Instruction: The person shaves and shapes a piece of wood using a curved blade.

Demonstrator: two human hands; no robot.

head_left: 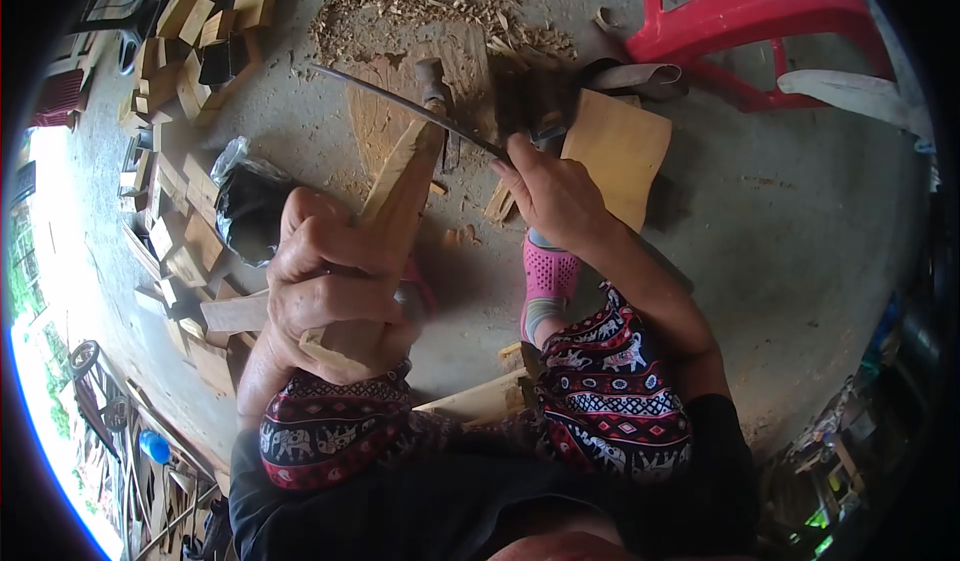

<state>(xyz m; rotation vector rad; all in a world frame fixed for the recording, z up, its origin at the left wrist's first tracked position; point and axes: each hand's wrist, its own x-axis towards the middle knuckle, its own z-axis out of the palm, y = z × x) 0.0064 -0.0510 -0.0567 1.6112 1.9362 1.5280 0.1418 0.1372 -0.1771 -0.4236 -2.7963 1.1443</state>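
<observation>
My left hand (pixel 335 276) is wrapped round a carved piece of wood (pixel 402 196), which slants up and away from my lap. In my right hand (pixel 552 191) is a long, thin, dark file (pixel 385 94), its far end pointing up and left. The file crosses over the upper tip of the wood and looks to be against it. Just beyond that tip a hammer (pixel 432 79) rests on a wooden board (pixel 375 111), partly hidden. Right of it is a curled sheet of sandpaper (pixel 617 151), near my right hand.
Many cut wood blocks (pixel 205 221) lie in a heap on the left, beside a black plastic bag (pixel 250 201). Wood shavings (pixel 420 1) cover the floor ahead. A red plastic chair (pixel 770 21) stands at upper right. My foot wears a pink clog (pixel 549 269).
</observation>
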